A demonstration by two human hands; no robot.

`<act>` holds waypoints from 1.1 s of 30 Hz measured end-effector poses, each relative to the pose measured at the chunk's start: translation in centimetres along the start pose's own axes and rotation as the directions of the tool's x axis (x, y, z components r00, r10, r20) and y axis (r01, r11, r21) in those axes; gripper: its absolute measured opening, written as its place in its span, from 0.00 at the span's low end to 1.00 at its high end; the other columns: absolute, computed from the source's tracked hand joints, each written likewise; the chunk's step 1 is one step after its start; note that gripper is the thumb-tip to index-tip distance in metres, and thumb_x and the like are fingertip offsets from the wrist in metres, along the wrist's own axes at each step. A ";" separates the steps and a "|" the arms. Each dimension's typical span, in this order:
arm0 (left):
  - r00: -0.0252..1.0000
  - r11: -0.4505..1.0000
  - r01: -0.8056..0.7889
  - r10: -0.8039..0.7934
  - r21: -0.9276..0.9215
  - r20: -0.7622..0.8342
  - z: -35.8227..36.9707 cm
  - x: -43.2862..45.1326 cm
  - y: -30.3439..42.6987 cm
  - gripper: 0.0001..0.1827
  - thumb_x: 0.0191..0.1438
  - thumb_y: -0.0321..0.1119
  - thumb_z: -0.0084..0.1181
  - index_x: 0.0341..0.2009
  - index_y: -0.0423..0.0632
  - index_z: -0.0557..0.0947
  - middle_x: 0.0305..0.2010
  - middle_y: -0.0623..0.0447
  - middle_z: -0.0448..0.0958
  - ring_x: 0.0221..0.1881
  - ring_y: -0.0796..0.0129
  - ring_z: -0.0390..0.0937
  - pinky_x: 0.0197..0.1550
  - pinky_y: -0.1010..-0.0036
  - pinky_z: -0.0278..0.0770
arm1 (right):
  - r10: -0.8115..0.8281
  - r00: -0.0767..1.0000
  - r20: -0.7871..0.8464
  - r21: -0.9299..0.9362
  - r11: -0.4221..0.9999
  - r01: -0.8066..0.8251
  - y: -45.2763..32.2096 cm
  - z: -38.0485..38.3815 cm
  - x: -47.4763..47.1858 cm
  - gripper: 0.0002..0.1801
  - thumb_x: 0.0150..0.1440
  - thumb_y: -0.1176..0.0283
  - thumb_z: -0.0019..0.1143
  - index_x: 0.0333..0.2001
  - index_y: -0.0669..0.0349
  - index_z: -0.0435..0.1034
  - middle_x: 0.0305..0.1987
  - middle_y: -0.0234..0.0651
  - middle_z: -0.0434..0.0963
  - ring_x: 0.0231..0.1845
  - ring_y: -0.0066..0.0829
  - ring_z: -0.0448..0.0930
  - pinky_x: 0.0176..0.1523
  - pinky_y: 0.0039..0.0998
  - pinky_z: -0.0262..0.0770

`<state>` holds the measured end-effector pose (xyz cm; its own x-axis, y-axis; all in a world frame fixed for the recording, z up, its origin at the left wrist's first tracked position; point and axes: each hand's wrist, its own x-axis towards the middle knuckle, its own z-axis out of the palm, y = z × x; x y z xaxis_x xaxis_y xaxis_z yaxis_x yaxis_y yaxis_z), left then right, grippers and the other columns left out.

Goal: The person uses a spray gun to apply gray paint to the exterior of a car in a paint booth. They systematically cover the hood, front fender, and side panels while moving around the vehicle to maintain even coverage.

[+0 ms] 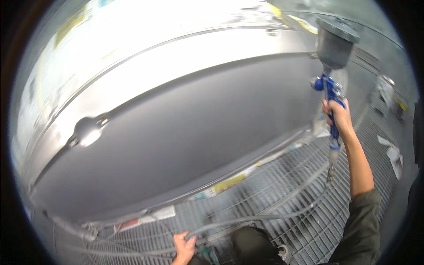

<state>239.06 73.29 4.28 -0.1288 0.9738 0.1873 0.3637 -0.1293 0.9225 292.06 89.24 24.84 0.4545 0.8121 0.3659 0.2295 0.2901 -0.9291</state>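
Observation:
My right hand (341, 114) grips the blue handle of a gravity-feed spray gun (331, 89), held upright with the arm stretched out. On top of the gun sits a translucent cup with dark contents (334, 48). From the handle's lower end an air hose (265, 217) curves down and across to the left, where my left hand (185, 245) is closed around it. Facing me is a large grey vehicle door panel (185, 139) with a recessed handle area (88, 131) at the left. The gun is near the panel's right end, and the panel itself looks matt.
A slatted metal grating (245, 202) forms the floor. Masking paper (228, 184) runs below the panel's lower edge. At right stand a metal container (384, 92) and crumpled white paper (394, 155). The hose trails across the floor at lower left.

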 end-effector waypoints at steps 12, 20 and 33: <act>0.845 0.883 0.026 -0.270 -0.469 -0.462 -20.5 -7.0 7.6 0.20 0.51 0.32 0.57 0.12 0.47 0.65 0.13 0.58 0.64 0.15 0.76 0.60 0.18 0.74 0.57 | 0.007 0.623 0.782 0.219 0.934 -0.284 -20.2 32.5 -21.4 0.21 0.56 0.72 0.58 0.55 0.58 0.68 0.32 0.24 0.73 0.29 0.12 0.71 0.29 0.18 0.68; 0.733 0.856 -0.010 -0.346 -0.517 -0.585 -27.3 -8.9 14.4 0.19 0.52 0.33 0.58 0.16 0.51 0.62 0.14 0.57 0.60 0.14 0.73 0.59 0.18 0.73 0.59 | -0.115 0.259 0.959 0.227 0.856 -0.464 -29.2 42.2 -22.8 0.13 0.56 0.73 0.53 0.46 0.62 0.73 0.26 0.21 0.69 0.28 0.12 0.67 0.33 0.19 0.66; 0.909 0.895 0.415 -0.416 -0.164 0.030 -19.5 -7.9 18.5 0.10 0.59 0.27 0.49 0.36 0.34 0.80 0.34 0.44 0.79 0.36 0.58 0.78 0.32 0.65 0.78 | 0.400 0.684 0.610 0.050 0.842 -0.537 -24.5 15.8 -4.9 0.08 0.46 0.78 0.53 0.33 0.62 0.71 0.25 0.26 0.72 0.19 0.14 0.68 0.19 0.19 0.64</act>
<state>228.83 59.54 26.44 -0.2406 0.9445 -0.2236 0.1207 0.2577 0.9587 270.56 86.14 44.91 -0.1219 0.9805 -0.1543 -0.0940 -0.1662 -0.9816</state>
